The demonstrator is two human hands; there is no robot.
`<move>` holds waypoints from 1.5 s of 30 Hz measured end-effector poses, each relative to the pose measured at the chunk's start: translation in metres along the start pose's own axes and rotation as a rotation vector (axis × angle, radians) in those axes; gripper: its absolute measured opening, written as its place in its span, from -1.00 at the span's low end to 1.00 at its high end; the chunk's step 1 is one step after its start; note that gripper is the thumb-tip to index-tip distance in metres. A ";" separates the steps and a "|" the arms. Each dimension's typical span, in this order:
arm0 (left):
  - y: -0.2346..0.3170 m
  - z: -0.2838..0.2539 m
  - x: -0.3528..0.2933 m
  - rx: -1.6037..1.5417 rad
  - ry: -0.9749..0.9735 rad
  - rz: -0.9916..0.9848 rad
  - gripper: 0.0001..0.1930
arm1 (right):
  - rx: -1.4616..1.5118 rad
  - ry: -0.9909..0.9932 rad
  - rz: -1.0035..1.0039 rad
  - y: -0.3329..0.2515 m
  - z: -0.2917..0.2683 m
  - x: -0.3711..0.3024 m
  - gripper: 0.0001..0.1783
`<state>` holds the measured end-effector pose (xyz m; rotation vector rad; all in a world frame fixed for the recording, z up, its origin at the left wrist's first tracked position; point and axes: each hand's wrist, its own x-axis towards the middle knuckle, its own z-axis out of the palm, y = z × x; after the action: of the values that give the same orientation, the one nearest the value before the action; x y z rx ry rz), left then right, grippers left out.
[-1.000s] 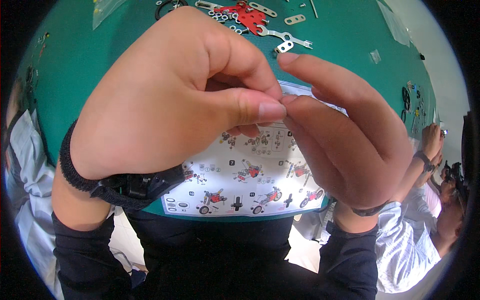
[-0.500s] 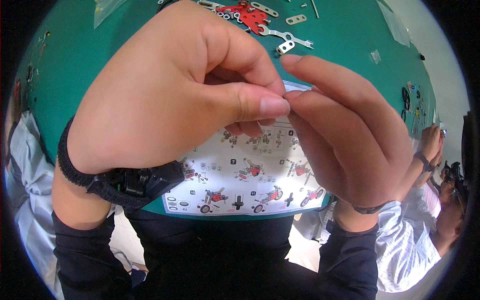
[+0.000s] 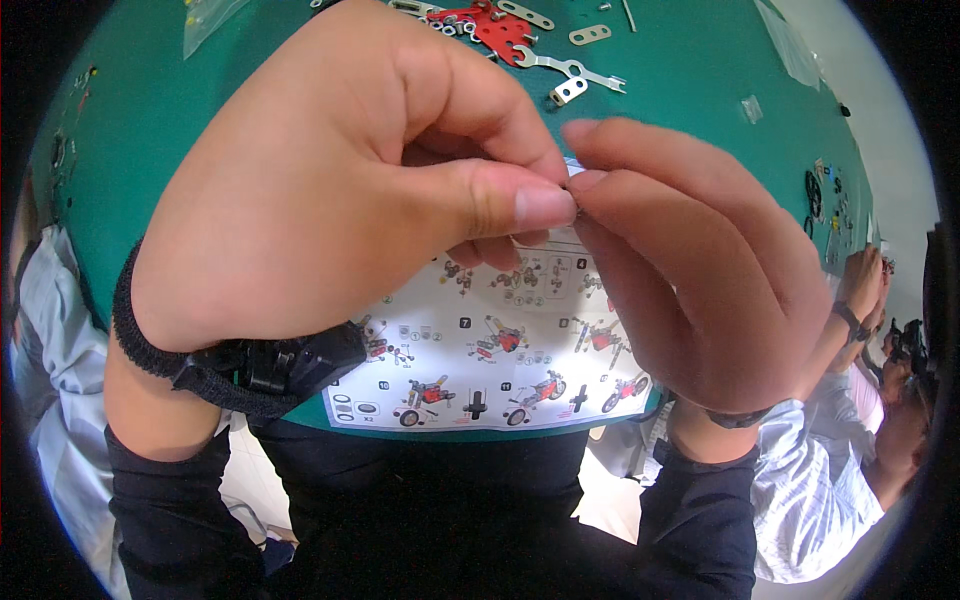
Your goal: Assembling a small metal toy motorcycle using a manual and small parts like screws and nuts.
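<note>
My left hand [image 3: 340, 180] is closed in a pinch, thumb against the bent index finger. Whatever sits between those fingertips is too small and covered to make out. Right beside them, the fingertips of my right hand [image 3: 700, 260] meet the left thumb tip, with the right index finger raised a little apart. What the right fingers grip, if anything, is hidden. Both hands are held above a printed instruction sheet [image 3: 530, 375] with pictures of a model motorcycle. Beyond the fingers lie a silver flat wrench [image 3: 575, 70] and a small bent metal bracket [image 3: 568, 92].
Red perforated plates [image 3: 500, 35], a perforated metal strip [image 3: 590, 35] and several nuts and screws lie at the far side of the green table [image 3: 680, 80]. Clear plastic bags lie at its edges. Another person's hands [image 3: 862, 285] are at the right.
Both hands stay pressed together at the fingertips. My right fingers have shifted slightly, the index tip moving a little lower. The view has moved a touch.
</note>
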<state>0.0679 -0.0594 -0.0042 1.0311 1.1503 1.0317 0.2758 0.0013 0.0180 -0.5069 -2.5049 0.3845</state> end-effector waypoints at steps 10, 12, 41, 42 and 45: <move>0.005 0.004 0.000 0.015 -0.010 0.001 -0.89 | 0.029 0.012 0.009 0.004 0.007 -0.002 -0.76; 0.006 0.004 0.001 0.052 -0.021 0.029 -0.89 | 0.025 0.007 0.001 0.003 0.007 -0.001 -0.77; 0.002 0.013 0.003 0.347 0.139 0.219 -0.90 | -0.039 0.119 0.016 0.010 0.014 -0.004 -0.82; 0.004 0.015 0.001 0.297 0.159 0.250 -0.90 | -0.022 0.152 0.001 0.012 0.017 -0.005 -0.83; 0.000 0.007 0.007 0.189 0.160 0.225 -0.89 | -0.048 0.146 0.054 0.008 0.007 0.001 -0.87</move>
<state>0.0755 -0.0528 -0.0049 1.2668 1.3022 1.2174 0.2734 0.0079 0.0098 -0.6015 -2.3683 0.2970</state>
